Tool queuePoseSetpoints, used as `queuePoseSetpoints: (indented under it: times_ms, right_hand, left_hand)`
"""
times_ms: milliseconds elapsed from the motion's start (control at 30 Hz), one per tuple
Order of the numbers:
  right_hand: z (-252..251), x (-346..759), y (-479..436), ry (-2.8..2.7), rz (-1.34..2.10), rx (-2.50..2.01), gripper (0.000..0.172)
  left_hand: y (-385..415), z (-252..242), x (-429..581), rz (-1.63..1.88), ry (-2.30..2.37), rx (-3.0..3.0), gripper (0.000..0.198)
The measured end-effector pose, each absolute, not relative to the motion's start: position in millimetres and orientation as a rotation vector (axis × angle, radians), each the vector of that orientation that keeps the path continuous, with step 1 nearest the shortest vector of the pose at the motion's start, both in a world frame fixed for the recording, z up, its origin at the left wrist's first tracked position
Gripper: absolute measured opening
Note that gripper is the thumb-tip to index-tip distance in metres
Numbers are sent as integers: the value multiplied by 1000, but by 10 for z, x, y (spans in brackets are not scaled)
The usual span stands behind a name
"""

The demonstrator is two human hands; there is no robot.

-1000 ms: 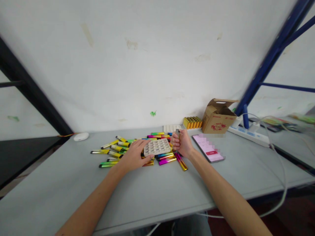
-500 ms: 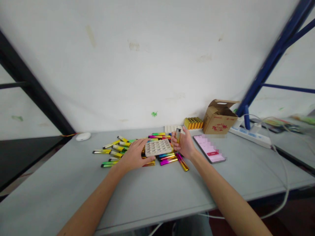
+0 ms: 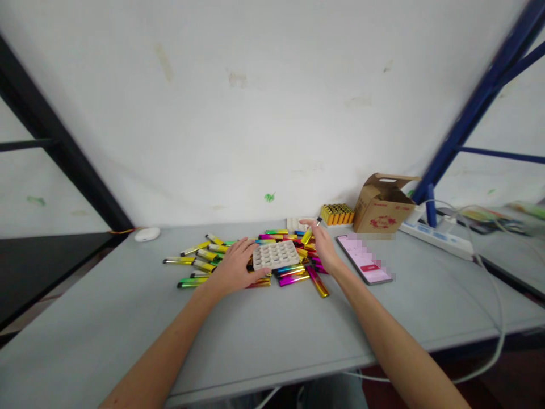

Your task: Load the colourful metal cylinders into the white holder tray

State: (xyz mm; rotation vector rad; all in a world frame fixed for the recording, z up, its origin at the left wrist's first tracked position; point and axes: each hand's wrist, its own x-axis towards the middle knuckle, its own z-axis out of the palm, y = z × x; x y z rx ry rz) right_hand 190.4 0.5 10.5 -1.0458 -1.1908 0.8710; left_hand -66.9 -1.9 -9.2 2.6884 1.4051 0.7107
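Beige pulp tray point(image 3: 276, 255) between two hands point(image 3: 234, 268) point(image 3: 323, 247)

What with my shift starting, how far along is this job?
Done-looking: a block of orange-yellow tubes stands packed beside the cardboard box. In hand: the left hand rests on a molded pulp tray, its wells apparently empty; the right hand is open over the pile. Left: the loose gradient tubes heaped on the table.

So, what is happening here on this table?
One person is working with both hands at a grey table. The left hand touches the edge of a beige tray with holes, which lies on a pile of colourful tubes. The right hand is open above the pile.
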Motion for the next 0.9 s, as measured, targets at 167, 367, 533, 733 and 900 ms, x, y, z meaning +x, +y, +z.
queuePoseSetpoints:
  times_ms: [167, 367, 533, 733, 900]
  right_hand:
    - [27, 1887, 40, -1322, 840, -1035, 41]
    - [-35, 1824, 40, -1391, 915, -1068, 40]
    - [-44, 1819, 44, -1552, 796, -1031, 34]
    - [-87, 1837, 84, -1673, 625, -1037, 26]
    - [-117, 1838, 109, -1690, 557, -1097, 34]
  left_hand:
    - [-41, 28, -732, 672, 1319, 2701, 68]
    - [-87, -7, -696, 628, 1279, 2743, 85]
    - [-112, -54, -594, 433, 1380, 2808, 75]
    - [-94, -103, -577, 396, 1368, 2892, 72]
    - [-94, -109, -567, 394, 1363, 2877, 73]
